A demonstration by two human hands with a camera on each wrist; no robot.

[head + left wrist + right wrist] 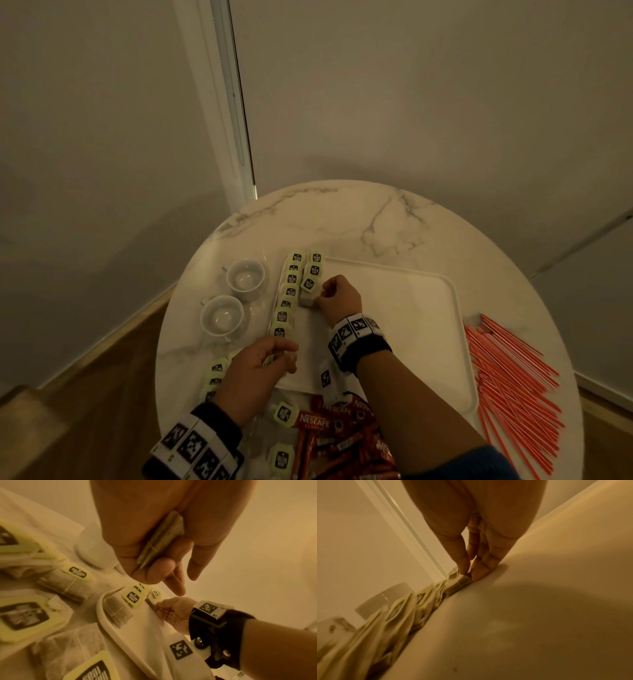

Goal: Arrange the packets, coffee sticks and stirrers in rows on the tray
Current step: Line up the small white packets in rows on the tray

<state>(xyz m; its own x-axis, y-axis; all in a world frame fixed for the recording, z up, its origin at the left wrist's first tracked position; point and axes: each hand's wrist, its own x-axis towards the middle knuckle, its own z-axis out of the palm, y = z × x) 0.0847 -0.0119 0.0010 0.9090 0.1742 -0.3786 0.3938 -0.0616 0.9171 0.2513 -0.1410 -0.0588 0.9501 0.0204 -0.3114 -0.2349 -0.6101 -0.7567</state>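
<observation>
A white tray [411, 308] lies on a round marble table. Several tea-bag packets [287, 298] with pale green tags run in a row down its left edge, and a short second row [313, 270] begins beside them. My right hand [320, 298] pinches a tea bag [307, 300] at the near end of that second row and holds it down on the tray; the right wrist view shows the fingertips [465, 572] on the bag [464, 581]. My left hand [291, 356] hovers over the tray's near left corner and grips another tea bag [163, 536] in its curled fingers.
Two white cups [245, 279] [222, 317] stand left of the tray. Loose tea bags [215, 377] lie near the left wrist. Red coffee sticks [335, 431] are piled at the table's near edge. Red stirrers [513, 377] are spread right of the tray.
</observation>
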